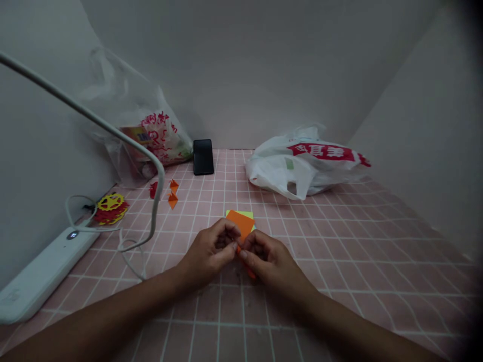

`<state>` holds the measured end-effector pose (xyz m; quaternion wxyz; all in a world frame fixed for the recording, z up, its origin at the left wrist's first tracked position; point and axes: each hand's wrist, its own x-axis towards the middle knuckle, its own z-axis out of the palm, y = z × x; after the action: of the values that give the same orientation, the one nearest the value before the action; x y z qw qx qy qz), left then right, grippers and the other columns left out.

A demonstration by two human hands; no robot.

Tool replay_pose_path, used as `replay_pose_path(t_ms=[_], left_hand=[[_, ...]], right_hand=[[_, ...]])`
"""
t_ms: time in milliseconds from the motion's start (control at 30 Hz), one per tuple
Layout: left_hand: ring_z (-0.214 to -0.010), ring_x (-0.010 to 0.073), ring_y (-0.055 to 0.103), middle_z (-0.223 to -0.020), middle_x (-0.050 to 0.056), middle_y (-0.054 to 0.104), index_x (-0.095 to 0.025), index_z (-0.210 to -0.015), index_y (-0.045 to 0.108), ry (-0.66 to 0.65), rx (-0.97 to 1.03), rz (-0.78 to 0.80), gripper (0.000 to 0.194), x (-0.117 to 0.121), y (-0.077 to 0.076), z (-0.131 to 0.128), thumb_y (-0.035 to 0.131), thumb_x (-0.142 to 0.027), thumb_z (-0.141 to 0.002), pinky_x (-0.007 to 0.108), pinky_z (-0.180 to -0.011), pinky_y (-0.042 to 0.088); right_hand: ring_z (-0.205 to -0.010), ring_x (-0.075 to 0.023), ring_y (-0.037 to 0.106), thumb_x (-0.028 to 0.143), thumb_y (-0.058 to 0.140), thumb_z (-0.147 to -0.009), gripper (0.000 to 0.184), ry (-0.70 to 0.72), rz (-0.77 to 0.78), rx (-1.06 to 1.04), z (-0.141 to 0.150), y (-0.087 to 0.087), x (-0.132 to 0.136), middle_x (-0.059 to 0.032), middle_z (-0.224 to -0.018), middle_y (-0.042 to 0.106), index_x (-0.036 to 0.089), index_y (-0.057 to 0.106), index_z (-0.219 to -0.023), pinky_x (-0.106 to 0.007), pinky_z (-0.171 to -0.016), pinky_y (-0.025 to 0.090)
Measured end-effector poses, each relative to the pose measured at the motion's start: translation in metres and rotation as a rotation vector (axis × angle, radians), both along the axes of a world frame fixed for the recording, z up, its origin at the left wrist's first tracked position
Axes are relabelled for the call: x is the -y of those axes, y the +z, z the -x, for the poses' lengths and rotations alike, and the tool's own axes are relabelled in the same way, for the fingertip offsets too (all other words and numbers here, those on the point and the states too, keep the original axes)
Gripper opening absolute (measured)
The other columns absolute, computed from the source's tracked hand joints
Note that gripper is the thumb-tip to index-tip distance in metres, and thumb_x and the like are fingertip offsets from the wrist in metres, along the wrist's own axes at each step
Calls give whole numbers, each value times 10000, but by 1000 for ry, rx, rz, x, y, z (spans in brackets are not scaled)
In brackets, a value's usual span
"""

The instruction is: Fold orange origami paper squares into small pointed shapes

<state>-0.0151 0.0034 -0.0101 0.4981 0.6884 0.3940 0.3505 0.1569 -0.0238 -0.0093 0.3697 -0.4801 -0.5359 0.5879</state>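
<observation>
Both hands meet near the middle of the pink grid-patterned tabletop [211, 311]. My left hand [213, 249] is closed, its thumb and fingertips pinching one end of a small folded piece of orange paper [249, 272]. From the other side my right hand [266, 256] is closed on the same piece, thumb against fingers. Much of the folded paper is hidden behind the fingers. Just beyond the hands lies a stack of paper squares [241, 221], orange on top with yellow-green edges peeking out beneath.
Two small orange folded paper shapes [172, 200] and a red one [153, 189] lie left. Near them are red and yellow cutouts [110, 202], a white power strip [41, 271] and a looping cable [158, 201]. Behind stand plastic bags [279, 171] and a black phone [203, 157].
</observation>
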Motion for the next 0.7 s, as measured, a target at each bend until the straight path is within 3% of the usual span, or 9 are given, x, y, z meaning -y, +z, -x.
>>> replay_pose_path(t_ms=[267,467,700], left_hand=[[-780,155,593,-880,21,602,-197,-932,558,-60,18,29,101,0,-1,-1,571,-163,-837,294,-715,475],[-741,145,588,-877,13,591,-194,-950,560,-22,179,243,177,-2,-2,-2,643,-254,-806,281,-682,482],[-651,115,581,-780,-11,590,-163,-859,564,4,230,365,192,-5,-7,-3,691,-287,-785,253,-621,474]], right_hand=[[-534,-108,464,213,582,-805,166,0,-6,48,1,1,-1,34,-569,518,196,507,-657,-244,-518,343],[-553,-126,520,293,612,-831,194,-28,-11,33,-1,2,0,12,-608,575,199,536,-679,-249,-527,374],[-518,-124,509,309,616,-833,201,-67,12,-20,-1,-4,0,11,-598,580,207,509,-697,-243,-488,375]])
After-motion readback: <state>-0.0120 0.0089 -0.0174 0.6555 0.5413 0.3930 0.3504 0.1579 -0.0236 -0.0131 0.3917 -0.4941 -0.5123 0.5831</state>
